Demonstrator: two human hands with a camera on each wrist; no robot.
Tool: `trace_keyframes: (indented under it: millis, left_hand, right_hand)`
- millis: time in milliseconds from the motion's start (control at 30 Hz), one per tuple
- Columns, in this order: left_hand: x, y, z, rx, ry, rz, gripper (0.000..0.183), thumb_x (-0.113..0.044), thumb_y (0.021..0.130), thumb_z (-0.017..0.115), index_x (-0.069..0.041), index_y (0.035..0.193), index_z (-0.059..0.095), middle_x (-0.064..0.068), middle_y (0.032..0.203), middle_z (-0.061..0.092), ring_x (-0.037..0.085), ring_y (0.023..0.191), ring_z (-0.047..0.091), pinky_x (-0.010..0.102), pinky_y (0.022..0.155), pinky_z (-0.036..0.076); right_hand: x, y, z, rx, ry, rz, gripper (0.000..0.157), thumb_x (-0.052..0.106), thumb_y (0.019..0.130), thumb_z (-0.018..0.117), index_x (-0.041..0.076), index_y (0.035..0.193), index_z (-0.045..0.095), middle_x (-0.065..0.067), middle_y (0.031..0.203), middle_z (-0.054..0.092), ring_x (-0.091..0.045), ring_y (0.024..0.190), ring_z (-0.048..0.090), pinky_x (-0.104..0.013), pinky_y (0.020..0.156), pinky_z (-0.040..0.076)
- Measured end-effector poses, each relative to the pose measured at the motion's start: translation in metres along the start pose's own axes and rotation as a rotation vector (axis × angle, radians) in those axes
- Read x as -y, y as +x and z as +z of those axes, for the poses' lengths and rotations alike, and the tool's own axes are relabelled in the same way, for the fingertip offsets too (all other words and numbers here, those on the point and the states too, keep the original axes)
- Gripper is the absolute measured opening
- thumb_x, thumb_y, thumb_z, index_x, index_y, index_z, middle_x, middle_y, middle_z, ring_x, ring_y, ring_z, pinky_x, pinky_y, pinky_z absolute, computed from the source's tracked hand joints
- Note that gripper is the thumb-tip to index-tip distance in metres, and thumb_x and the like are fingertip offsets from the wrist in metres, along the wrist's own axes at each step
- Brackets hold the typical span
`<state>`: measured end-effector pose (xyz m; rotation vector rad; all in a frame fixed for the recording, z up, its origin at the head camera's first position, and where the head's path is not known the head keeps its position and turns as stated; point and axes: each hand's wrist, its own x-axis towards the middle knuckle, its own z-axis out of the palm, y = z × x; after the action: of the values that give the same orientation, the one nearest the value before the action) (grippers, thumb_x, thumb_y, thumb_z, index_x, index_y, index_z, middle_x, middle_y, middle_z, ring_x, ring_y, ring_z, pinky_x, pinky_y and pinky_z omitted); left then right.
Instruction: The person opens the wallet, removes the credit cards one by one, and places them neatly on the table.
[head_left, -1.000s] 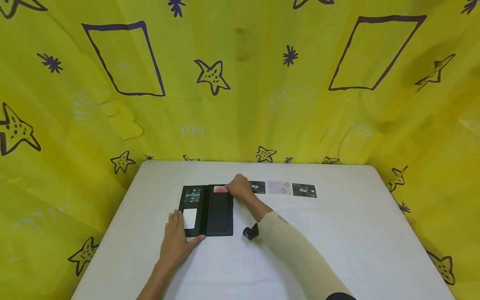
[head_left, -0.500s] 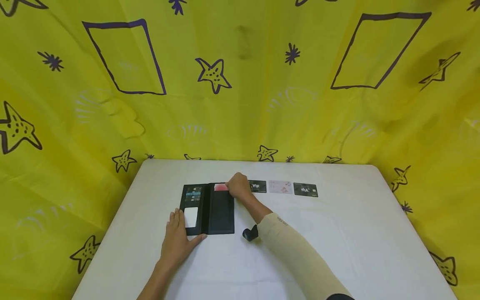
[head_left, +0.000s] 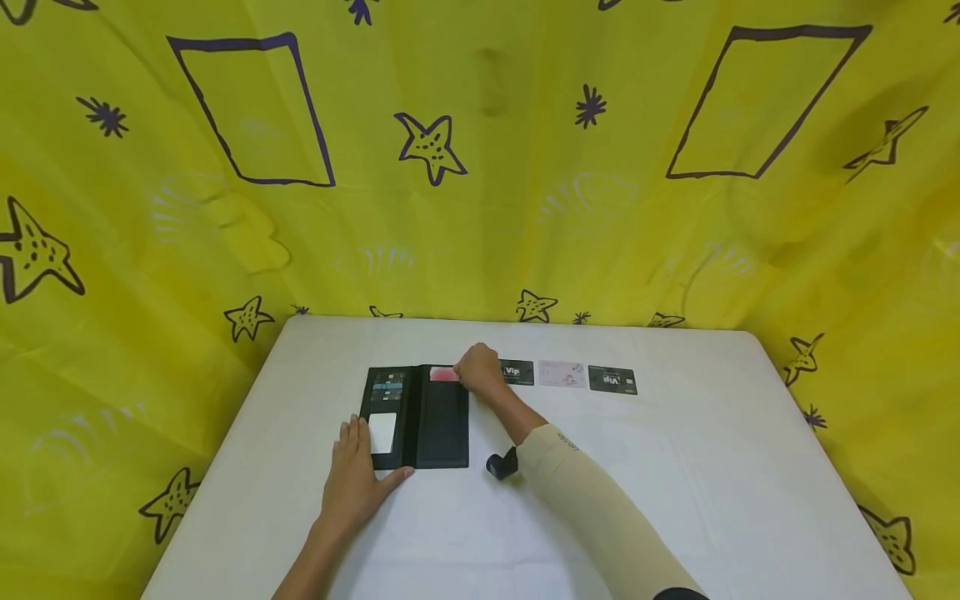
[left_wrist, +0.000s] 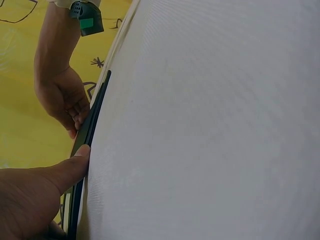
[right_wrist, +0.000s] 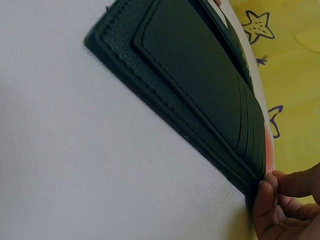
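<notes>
A black wallet (head_left: 442, 429) lies spread flat on the white table. Its left panel shows several dark card edges in slots and a white card (head_left: 382, 433) lower down. From the top slot of the right panel a pink-red card (head_left: 444, 375) sticks out. My left hand (head_left: 352, 471) rests on the wallet's lower left edge, fingers straight, with the thumb (left_wrist: 80, 157) against its bottom edge. At the top right corner, my right hand (head_left: 482, 371) pinches the pink-red card's edge between thumb and fingers, as the right wrist view shows; the card's right end is hidden behind them.
Right of the wallet, a black Vip card (head_left: 517, 372), a pale patterned card (head_left: 561, 374) and another black Vip card (head_left: 612, 381) lie in a row. A black wrist camera (head_left: 501, 464) juts from the right sleeve. A yellow curtain (head_left: 495, 208) hangs behind the table.
The pink-red card sat slightly higher half a second ago than now. Both hands keep nearly the same places, and the whole head view has shifted slightly.
</notes>
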<state>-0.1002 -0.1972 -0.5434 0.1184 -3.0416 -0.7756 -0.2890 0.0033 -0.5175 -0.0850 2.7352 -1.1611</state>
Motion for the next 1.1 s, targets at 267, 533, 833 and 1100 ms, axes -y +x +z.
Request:
trace_keyframes:
  millis: [267,533,833,1100]
  left_hand:
    - [0.001,0.001,0.000,0.000,0.013,0.003,0.117,-0.045,0.085,0.086,0.021,0.156,0.020,0.038,0.166,0.016,0.053,0.155,0.012,0.063,0.123,0.017]
    - [0.003,0.002,0.005,-0.015,0.032,-0.001,0.113,-0.051,0.092,0.078,0.021,0.156,0.020,0.038,0.166,0.015,0.052,0.156,0.011,0.063,0.124,0.015]
    - [-0.001,0.003,0.009,-0.058,0.060,-0.008,0.106,-0.045,0.093,0.079,0.023,0.154,0.023,0.040,0.164,0.019,0.054,0.154,0.015,0.064,0.123,0.018]
    - [-0.002,0.001,0.010,-0.061,0.044,-0.007,0.107,-0.045,0.092,0.080,0.023,0.153,0.024,0.040,0.164,0.020,0.054,0.154,0.015,0.064,0.123,0.018]
  right_hand:
    - [-0.004,-0.001,-0.002,0.025,0.170,-0.031,0.020,-0.001,0.098,0.064,0.000,0.082,0.077,-0.003,0.065,0.067,-0.011,0.056,0.058,-0.023,0.049,0.044]
    - [-0.008,-0.001,-0.002,0.032,0.164,-0.046,0.011,0.002,0.090,0.080,-0.002,0.080,0.080,-0.001,0.063,0.067,-0.008,0.053,0.057,-0.020,0.049,0.043]
    - [-0.007,0.001,0.000,0.019,0.196,0.000,0.010,0.002,0.088,0.079,-0.002,0.079,0.081,-0.004,0.068,0.070,-0.013,0.061,0.059,-0.023,0.053,0.044]
    - [-0.006,0.001,0.000,-0.013,0.185,0.022,0.012,0.005,0.092,0.076,-0.001,0.083,0.082,-0.006,0.077,0.073,-0.018,0.072,0.060,-0.026,0.056,0.044]
